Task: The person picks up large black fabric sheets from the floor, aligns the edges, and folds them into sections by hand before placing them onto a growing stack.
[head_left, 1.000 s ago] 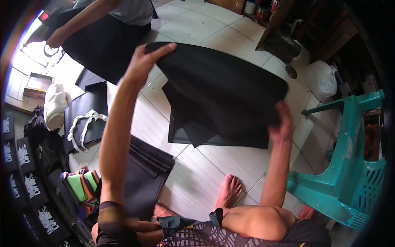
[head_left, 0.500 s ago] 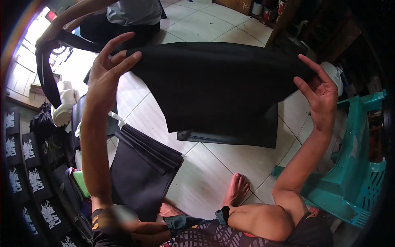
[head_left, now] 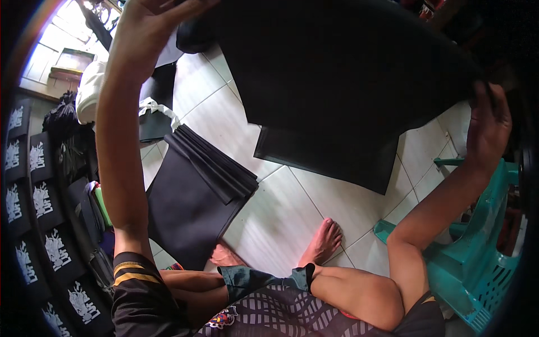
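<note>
Raised high and spread wide, both hands hold a large black sheet [head_left: 342, 62] that fills the upper middle of the view. My left hand [head_left: 147, 33] has its fingers closed on the sheet's left end at the top edge of the picture. My right hand [head_left: 487, 121] grips the right end, fingers partly in shadow. Beneath the sheet, more black material [head_left: 325, 163] lies flat on the tiled floor [head_left: 275, 213]. A folded stack of black sheets [head_left: 185, 219] lies near my feet, with white straps [head_left: 157, 106] on a black piece behind it.
A teal plastic stool [head_left: 466, 253] stands at right. Stacked black items with white prints [head_left: 56, 247] line the left side, beside a coloured bundle [head_left: 100, 205]. A white padded object [head_left: 90, 92] and wooden tray [head_left: 78, 62] are at upper left. My bare foot [head_left: 320, 244] rests on the tiles.
Both hands have risen and spread farther apart, lifting and stretching out the black sheet. The co-worker at upper left is now mostly hidden behind it and my left arm.
</note>
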A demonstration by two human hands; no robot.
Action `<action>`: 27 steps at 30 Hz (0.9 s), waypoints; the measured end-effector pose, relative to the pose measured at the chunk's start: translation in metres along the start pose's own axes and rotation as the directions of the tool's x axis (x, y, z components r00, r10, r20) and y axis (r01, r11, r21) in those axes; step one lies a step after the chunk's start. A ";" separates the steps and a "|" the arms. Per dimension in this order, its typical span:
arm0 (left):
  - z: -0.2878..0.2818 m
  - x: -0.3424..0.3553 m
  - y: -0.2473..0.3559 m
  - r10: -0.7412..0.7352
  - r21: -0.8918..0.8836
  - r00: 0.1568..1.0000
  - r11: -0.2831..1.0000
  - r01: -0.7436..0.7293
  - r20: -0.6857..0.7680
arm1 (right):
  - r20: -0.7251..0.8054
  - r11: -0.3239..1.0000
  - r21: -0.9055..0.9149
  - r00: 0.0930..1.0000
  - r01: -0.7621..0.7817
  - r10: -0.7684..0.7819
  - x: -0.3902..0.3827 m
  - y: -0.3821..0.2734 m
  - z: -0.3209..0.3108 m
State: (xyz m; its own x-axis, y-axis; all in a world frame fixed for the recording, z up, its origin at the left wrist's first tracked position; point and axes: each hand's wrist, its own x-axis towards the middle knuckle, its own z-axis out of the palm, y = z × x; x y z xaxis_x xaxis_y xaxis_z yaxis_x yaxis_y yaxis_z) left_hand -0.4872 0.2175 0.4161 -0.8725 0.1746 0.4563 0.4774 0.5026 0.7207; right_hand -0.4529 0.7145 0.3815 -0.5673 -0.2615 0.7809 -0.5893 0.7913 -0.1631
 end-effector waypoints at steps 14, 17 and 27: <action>-0.045 -0.021 0.006 0.466 -0.473 0.386 0.877 -0.085 0.796 | 0.197 0.276 0.778 0.636 -0.565 0.746 -0.059 -0.113 -0.022; 0.004 -0.025 -0.010 -0.218 0.131 0.601 0.974 0.186 0.769 | 0.564 0.438 0.497 0.663 -0.749 0.493 -0.089 -0.041 0.022; 0.245 -0.179 -0.248 -0.418 0.635 0.755 0.773 0.002 0.506 | 0.077 0.219 -0.611 0.218 -0.761 0.973 -0.292 0.046 0.213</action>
State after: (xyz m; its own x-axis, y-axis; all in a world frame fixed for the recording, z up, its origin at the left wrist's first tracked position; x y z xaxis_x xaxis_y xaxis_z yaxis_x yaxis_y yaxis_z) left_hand -0.4749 0.2695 0.0280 -0.9105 0.3499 -0.2204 0.3011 0.9263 0.2265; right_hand -0.4365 0.7099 0.0175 -0.7412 0.6704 -0.0352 0.6544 0.7097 -0.2610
